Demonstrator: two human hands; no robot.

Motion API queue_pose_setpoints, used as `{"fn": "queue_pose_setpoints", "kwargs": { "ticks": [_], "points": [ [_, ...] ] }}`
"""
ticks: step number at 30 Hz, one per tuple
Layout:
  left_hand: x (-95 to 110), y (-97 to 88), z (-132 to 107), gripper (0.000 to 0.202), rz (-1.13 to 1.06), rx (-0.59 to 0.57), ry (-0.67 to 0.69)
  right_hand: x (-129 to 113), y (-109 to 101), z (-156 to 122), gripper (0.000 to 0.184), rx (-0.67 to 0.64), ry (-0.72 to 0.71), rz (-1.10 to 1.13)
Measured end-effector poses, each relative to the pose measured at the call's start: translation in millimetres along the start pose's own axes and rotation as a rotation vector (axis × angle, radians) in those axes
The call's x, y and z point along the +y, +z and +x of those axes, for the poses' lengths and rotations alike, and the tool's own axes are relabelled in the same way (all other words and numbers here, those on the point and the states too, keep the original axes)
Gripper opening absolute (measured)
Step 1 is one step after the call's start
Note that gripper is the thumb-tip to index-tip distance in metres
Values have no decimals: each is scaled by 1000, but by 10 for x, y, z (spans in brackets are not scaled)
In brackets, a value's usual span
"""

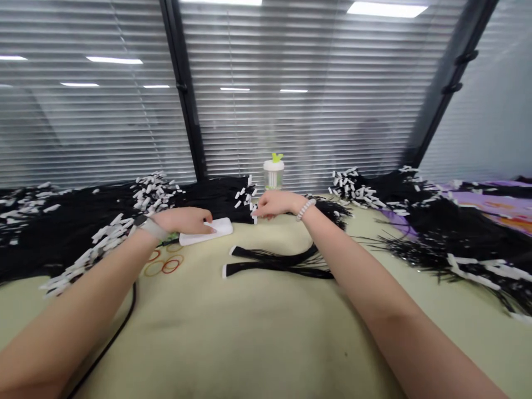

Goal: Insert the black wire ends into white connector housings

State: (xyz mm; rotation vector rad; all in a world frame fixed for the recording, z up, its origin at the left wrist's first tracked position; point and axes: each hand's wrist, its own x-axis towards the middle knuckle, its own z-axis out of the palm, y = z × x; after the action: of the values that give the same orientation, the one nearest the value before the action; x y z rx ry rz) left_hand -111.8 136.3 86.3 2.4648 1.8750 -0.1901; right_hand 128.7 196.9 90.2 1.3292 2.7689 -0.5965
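My left hand (185, 220) lies on top of a flat white rectangular block (220, 228), with its fingertips near the block's middle. My right hand (276, 204) reaches toward a cluster of white-tipped black cables (249, 197), and its fingertips are at the white tips. Whether it pinches one is hidden. On the beige mat (233, 332) in front of my hands lies a bundle of black cables (276, 263) with white ends. Several rubber bands (163, 262) lie just below my left wrist.
Large heaps of black cables with white tips (457, 227) spread along both sides and the back. A bottle with a green-topped white lid (273, 174) stands behind my right hand. A black cord (108, 342) runs along the left. Purple printed cloth (486, 199) lies far right, before window blinds (316, 94).
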Motion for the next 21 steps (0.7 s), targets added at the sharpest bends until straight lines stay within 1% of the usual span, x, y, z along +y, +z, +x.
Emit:
{"fn": "queue_pose_setpoints", "kwargs": {
  "ticks": [2, 4, 5, 7, 9, 13, 16, 18, 21],
  "points": [
    [237, 113, 8, 49, 8, -24, 89, -115, 134, 36, 30, -164, -22, -51],
    [443, 265, 16, 46, 28, -29, 140, -223, 293, 101, 29, -292, -43, -101],
    [519, 340, 22, 44, 41, -19, 148, -265, 364, 134, 29, -333, -51, -127],
    [605, 454, 34, 40, 61, 20, 168, -321, 463, 184, 29, -378, -57, -176],
    [623, 496, 47, 36, 68, 36, 199, -344, 503, 206, 29, -401, -58, -204],
    [612, 437, 60, 36, 44, 14, 249, -359, 498, 188, 28, -451, -64, -188],
    [623, 410, 62, 33, 8, 28, 256, -377, 509, 175, 28, -478, -55, -154],
    [622, 424, 70, 35, -18, 37, 254, -383, 527, 178, 28, -494, -51, -132],
    [598, 460, 87, 35, -44, 9, 261, -379, 546, 193, 29, -519, -45, -103]
  ]
}}
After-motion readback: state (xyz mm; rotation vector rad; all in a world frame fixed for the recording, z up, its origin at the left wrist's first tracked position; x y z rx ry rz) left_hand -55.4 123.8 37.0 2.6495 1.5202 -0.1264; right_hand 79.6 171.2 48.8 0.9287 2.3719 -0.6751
